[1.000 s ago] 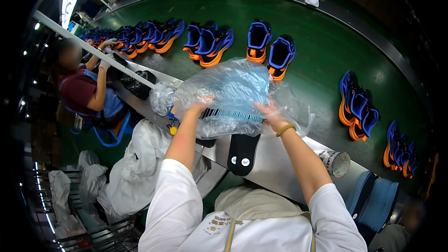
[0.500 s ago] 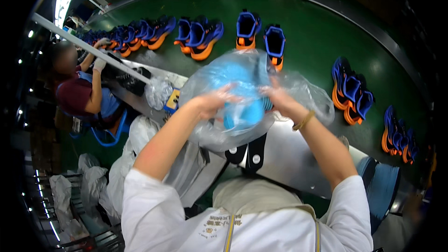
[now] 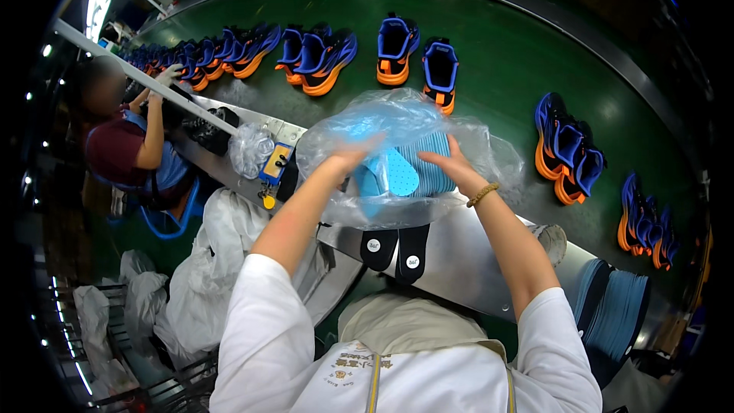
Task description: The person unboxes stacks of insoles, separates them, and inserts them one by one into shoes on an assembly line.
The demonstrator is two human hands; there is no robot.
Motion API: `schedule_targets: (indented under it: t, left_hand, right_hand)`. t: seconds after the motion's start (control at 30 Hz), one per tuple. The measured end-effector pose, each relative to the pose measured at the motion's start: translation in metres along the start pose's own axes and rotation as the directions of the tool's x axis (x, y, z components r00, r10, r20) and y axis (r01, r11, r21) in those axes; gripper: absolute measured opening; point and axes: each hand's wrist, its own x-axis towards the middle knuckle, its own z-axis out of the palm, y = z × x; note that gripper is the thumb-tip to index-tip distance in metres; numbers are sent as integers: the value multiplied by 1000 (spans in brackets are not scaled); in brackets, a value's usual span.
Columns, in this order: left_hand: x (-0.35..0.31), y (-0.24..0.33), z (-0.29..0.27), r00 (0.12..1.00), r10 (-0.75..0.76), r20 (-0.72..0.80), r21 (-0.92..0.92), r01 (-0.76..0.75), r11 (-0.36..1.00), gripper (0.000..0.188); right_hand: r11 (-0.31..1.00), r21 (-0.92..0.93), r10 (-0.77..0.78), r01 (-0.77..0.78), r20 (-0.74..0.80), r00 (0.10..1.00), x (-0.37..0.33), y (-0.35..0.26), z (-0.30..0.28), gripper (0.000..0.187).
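A clear plastic bag (image 3: 321, 138) lies spread in front of me around light-blue insoles. Some stand as a tight stack (image 3: 434, 164); one loose perforated light-blue insole (image 3: 401, 171) leans at its left. My right hand (image 3: 459, 170) is at the stack's right end, its thumb laid across the insoles, the other fingers partly hidden. My left hand (image 3: 353, 159) reaches into the bag's left side, its fingers smeared by motion and veiled by plastic. Two black insoles (image 3: 413, 252) with round white labels lie just below the bag on the metal ledge.
Blue-and-orange sneakers (image 3: 325, 61) stand along the green belt (image 3: 489, 38), with more sneakers (image 3: 566, 145) at right. Bundled dark and blue insoles (image 3: 612, 306) lie at lower right. A co-worker (image 3: 126, 145) sits at left. White plastic bags (image 3: 214, 260) hang nearby.
The bag has settled lower and flatter, baring more of the insole stack. My right thumb now lies across the stack. The left hand has stayed near the bag's left side.
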Motion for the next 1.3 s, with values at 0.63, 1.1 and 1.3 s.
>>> schedule_targets:
  t: [0.63, 1.1, 1.3]
  left_hand:
    - [6, -51, -19, 789, 559, -254, 159, -536, 829, 26]
    - [32, -20, -14, 880, 430, -201, 830, -80, 552, 34]
    - [49, -36, -15, 885, 462, 53, 526, -418, 740, 53]
  right_hand:
    - [989, -142, -31, 35, 26, 999, 3, 26, -16, 88]
    - [956, 188, 223, -223, 22, 975, 4, 10, -11, 72]
    - [958, 245, 135, -150, 77, 988, 11, 16, -7, 66]
